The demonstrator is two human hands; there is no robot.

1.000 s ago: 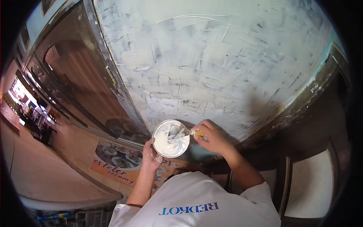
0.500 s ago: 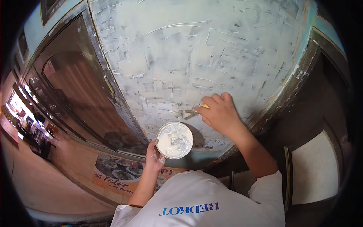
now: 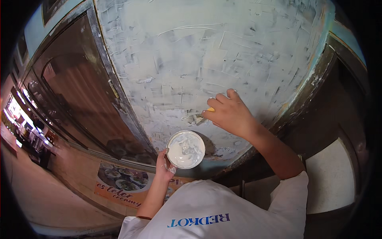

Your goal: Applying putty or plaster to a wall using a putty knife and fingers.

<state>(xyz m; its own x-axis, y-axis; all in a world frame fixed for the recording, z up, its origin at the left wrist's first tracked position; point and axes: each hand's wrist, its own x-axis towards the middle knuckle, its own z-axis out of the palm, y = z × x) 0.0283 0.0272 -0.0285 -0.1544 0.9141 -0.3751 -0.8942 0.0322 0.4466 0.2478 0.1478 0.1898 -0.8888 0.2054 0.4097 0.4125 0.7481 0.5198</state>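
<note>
My left hand [image 3: 164, 164] is wrapped round the left side of a round white tub [image 3: 169, 140], with white smears on its fingers. White putty [image 3: 183, 155] lies in the tub, stirred and uneven. Up and to the right, my right hand [image 3: 231, 113] grips a putty knife by its yellow handle [image 3: 211, 109]. The knife's blade [image 3: 200, 119] shows below the fingers, close against the wall; most of the handle is hidden by my hand. Patchy white putty strokes cover the grey wall [image 3: 191, 63] in front of me.
On the left is a dark wooden framed window or door [image 3: 79, 79] with a curtain behind it. Another dark wooden frame [image 3: 322, 63] bounds the wall on the right. A printed banner [image 3: 119, 191] hangs or lies at lower left, and a pale panel [image 3: 332, 175] stands at lower right.
My right hand has moved up slightly along the wall with the putty knife. The tub in my left hand has shifted a little right and down in view.
</note>
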